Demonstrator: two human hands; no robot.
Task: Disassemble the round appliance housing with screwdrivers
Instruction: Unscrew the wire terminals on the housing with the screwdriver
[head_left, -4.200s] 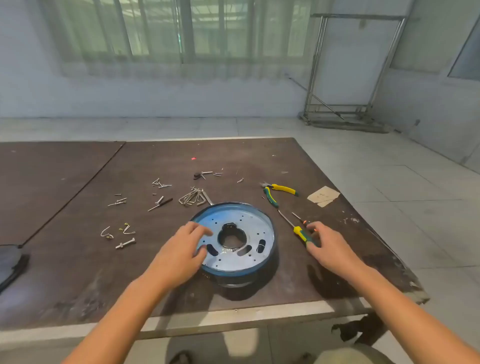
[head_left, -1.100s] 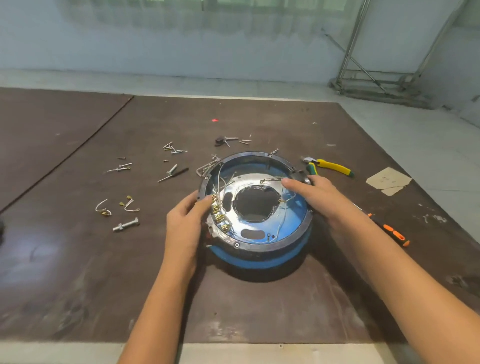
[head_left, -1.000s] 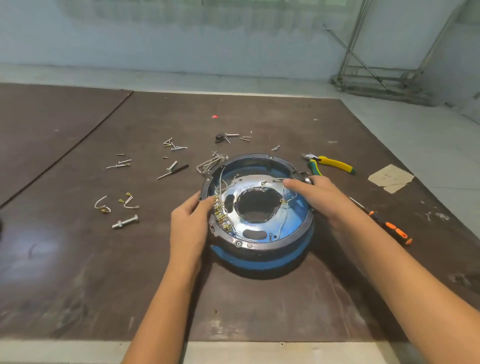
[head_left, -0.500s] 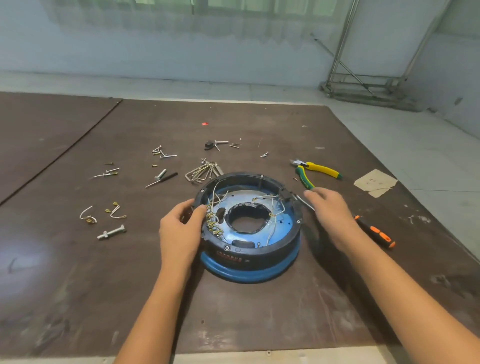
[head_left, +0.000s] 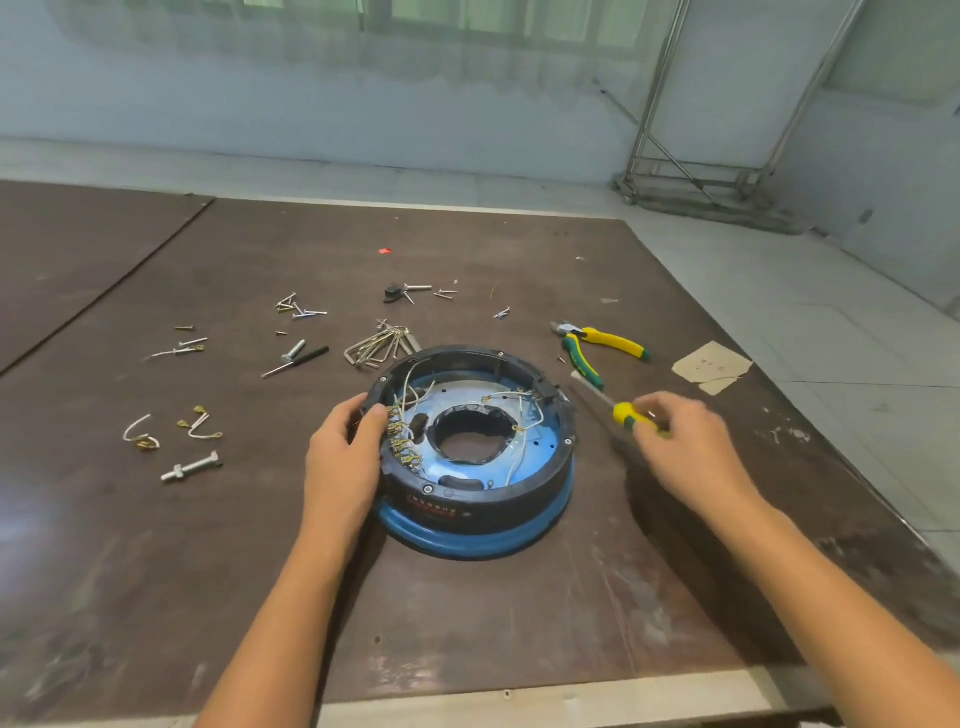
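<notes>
Visibly one housing (head_left: 493, 506), one screwdriver (head_left: 626, 415), two hands (head_left: 340, 467) (head_left: 685, 452).

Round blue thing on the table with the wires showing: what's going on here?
A person is taking apart a round appliance housing, which lies open side up on the table with white wires and brass terminals exposed. The left hand grips its left rim to steady it, while the right hand pinches the yellow-and-green handle of a screwdriver just right of the housing. Behind it lie pliers, hex keys and loose screws.
</notes>
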